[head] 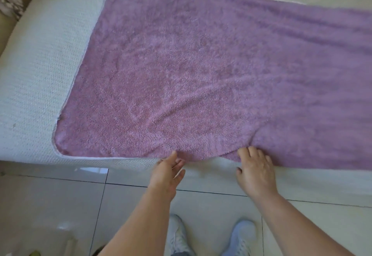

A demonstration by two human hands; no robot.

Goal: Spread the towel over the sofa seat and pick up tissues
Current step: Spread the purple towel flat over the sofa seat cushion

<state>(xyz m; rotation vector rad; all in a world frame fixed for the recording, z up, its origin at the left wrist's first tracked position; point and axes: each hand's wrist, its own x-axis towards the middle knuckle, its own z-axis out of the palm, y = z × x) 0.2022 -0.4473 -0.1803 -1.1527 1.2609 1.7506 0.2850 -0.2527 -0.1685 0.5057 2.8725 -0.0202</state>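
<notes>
The purple towel (201, 64) lies lengthwise along the sofa seat (36, 74), its near hem sagging over the front edge between my hands. My left hand (167, 173) touches that hem with straight fingers. My right hand (255, 173) rests open on it, gripping nothing.

Left hand (168, 172), right hand (256, 172) outstretched, fingers relaxed

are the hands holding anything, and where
Nothing is gripped. The right hand rests open on the near edge of the towel; the left hand is open, fingertips at that edge.
</notes>
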